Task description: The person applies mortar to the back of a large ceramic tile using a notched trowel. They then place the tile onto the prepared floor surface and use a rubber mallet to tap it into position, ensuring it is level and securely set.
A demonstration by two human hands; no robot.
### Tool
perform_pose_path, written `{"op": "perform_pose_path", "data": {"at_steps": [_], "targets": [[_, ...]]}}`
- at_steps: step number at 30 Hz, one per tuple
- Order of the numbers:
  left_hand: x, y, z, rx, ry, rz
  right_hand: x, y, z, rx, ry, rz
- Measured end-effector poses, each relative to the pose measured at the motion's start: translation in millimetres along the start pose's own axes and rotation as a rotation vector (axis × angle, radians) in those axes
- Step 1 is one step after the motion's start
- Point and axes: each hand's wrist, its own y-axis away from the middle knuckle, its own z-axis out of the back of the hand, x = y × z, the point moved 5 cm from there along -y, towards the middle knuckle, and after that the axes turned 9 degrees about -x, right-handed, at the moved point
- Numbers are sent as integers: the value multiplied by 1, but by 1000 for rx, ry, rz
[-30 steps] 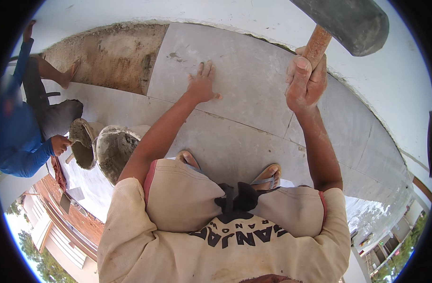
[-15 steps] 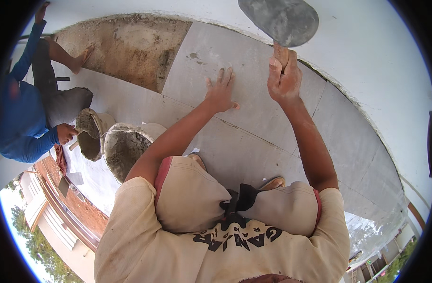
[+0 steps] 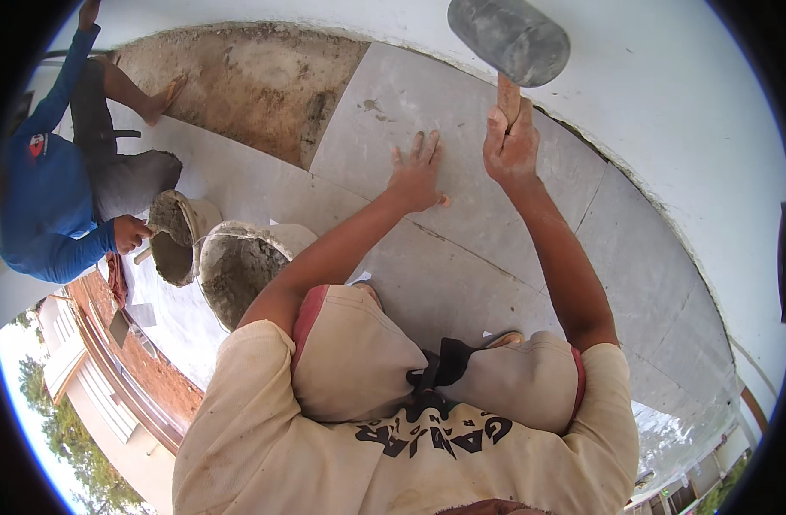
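Note:
My left hand (image 3: 417, 176) lies flat with spread fingers on a large grey floor tile (image 3: 384, 81) beside the white wall. To its right, my right hand (image 3: 511, 148) is wrapped round the wooden handle of a rubber mallet (image 3: 510, 43). The mallet's dark grey, dusty head is raised and shows in front of the wall. A few smudges of mortar mark the tile beyond my left fingertips. The tile borders bare, rough ground on its left and other grey tiles on its near side.
Two buckets with mortar, a nearer one (image 3: 238, 266) and a farther one (image 3: 174, 236), stand left of my left forearm. A co-worker in a blue sleeve (image 3: 84, 253) has a hand at the farther bucket. Bare brown ground (image 3: 238, 86) lies at the far left along the wall (image 3: 685, 103).
The mallet head has turned and tipped a little in my right hand's grip. My left hand stays flat on the tile. The whole view has shifted slightly.

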Motion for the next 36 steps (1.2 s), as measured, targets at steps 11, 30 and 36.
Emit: {"op": "perform_pose_path", "data": {"at_steps": [11, 30, 36], "targets": [[3, 0, -2, -12, -15, 12, 1, 24, 61, -38, -6, -135], [10, -2, 1, -68, -52, 26, -15, 150, 127, 330, 192, -309], [3, 6, -9, -34, -40, 11, -47, 215, 135, 341, 217, -356]]}}
